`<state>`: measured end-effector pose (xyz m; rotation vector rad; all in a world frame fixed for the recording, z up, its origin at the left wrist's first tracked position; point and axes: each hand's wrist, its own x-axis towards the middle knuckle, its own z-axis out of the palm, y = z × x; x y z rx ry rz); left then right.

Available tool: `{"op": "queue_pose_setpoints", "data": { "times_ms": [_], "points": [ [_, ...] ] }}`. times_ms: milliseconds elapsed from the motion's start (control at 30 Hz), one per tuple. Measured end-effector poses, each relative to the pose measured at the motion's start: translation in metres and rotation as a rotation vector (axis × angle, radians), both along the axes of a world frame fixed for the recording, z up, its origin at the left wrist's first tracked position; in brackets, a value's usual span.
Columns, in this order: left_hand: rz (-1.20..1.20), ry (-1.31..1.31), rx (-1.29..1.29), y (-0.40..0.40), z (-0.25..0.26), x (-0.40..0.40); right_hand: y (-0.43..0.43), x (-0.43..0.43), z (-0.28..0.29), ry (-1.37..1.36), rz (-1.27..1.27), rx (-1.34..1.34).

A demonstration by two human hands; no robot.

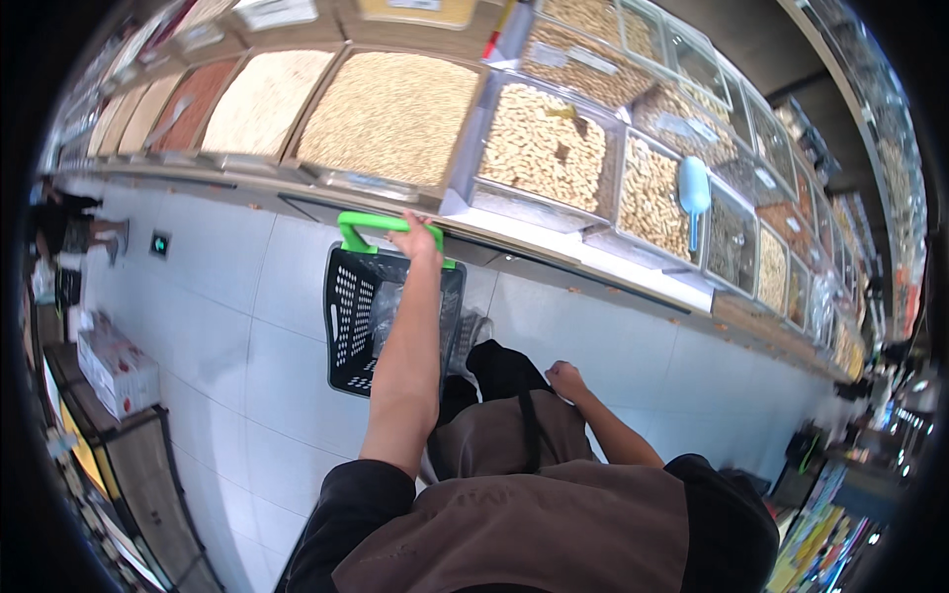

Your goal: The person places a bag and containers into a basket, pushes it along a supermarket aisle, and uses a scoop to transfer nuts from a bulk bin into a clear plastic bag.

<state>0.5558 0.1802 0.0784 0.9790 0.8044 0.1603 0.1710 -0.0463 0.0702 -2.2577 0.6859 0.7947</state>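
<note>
My left hand grips the green handle of a black plastic shopping basket, close to the front edge of the bulk-food counter. Crumpled clear plastic lies inside the basket, partly behind my forearm. At my right side, beside the brown apron, hangs my right hand, its fingers curled with nothing visible in them. Beyond the handle stand a bin of pale grain and clear bins of peanuts in the shell. A light-blue scoop rests upright against a further peanut bin.
The long counter of bins runs across the view. On the left, a printed carton sits on a wooden cabinet. A person stands at the far left. Stocked shelves are at the lower right.
</note>
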Motion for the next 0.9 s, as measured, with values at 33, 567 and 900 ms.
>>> {"op": "queue_pose_setpoints", "data": {
  "times_ms": [33,567,900],
  "points": [
    [0.082,0.057,0.016,-0.009,0.008,0.000,-0.007,-0.018,-0.005,0.050,-0.065,0.001],
    [-0.497,0.080,0.291,-0.018,0.033,-0.211,0.049,0.148,0.073,-0.350,0.227,0.117],
    [-1.064,0.077,0.387,0.035,0.047,-0.353,0.139,0.111,0.099,-0.803,1.141,-0.444]
  ]
}}
